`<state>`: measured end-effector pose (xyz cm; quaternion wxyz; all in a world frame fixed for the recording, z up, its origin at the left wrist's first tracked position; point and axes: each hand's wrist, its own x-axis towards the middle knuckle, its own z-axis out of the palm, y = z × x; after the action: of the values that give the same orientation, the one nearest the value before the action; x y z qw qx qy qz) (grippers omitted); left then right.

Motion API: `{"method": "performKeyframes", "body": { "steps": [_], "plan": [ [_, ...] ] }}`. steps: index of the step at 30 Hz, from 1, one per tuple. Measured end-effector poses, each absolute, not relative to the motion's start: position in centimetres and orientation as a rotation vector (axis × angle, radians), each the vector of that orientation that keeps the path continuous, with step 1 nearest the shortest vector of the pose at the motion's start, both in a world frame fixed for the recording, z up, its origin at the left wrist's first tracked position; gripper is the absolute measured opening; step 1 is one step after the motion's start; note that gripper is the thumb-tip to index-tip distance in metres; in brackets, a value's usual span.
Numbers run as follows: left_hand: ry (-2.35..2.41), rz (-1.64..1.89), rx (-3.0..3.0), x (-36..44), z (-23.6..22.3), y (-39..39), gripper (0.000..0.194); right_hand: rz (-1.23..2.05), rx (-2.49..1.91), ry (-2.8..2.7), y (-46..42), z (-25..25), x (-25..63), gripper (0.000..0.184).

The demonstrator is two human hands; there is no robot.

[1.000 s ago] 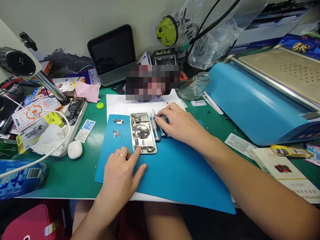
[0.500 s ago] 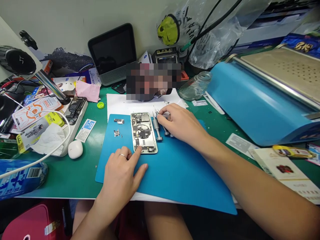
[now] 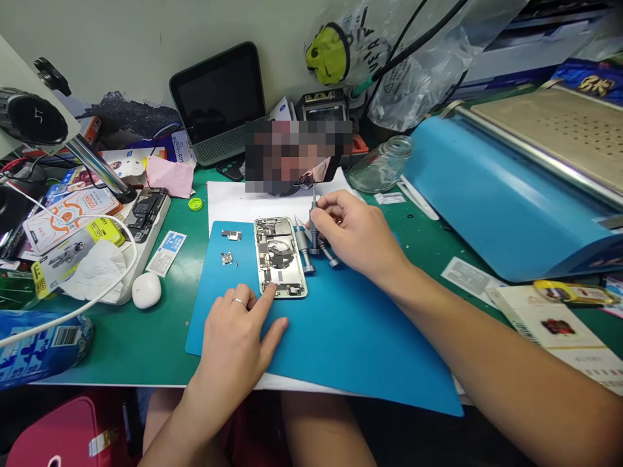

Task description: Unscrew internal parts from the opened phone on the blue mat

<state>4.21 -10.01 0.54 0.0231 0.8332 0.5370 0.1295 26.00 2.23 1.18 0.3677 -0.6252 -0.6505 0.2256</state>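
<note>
An opened phone lies on a blue mat, its inner boards showing. My left hand has its fingers apart, with the index fingertip touching the phone's lower end. My right hand grips a grey precision screwdriver between thumb and fingers, its tip pointing up and away. A second screwdriver lies along the phone's right side. Another screwdriver rests partly under my right hand. Small metal phone parts and a flat bracket-like piece sit left of the phone.
A glass jar and a big blue machine stand to the right. On the left are a white earbud case, a white cable and a microscope-like stand. A dark-screened display leans at the back.
My right hand has picked up one screwdriver from beside the phone and raised it nearly upright. My left hand stays in place on the phone.
</note>
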Motion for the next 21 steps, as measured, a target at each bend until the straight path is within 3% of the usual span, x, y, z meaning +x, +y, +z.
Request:
{"method": "performKeyframes", "body": {
  "steps": [5,13,21],
  "plan": [
    [1.661,0.405,2.576,4.2,0.6,-10.0,0.042,0.537,-1.616,-1.613,2.5,1.0,26.3,0.015],
    [1.662,0.412,2.586,4.2,0.6,-10.1,0.042,0.731,-1.624,-1.613,2.7,0.3,26.1,0.01],
    [1.665,0.398,2.579,4.2,0.5,-10.1,0.043,0.711,-1.374,-1.574,2.8,-0.5,26.5,0.009]
  ]
}}
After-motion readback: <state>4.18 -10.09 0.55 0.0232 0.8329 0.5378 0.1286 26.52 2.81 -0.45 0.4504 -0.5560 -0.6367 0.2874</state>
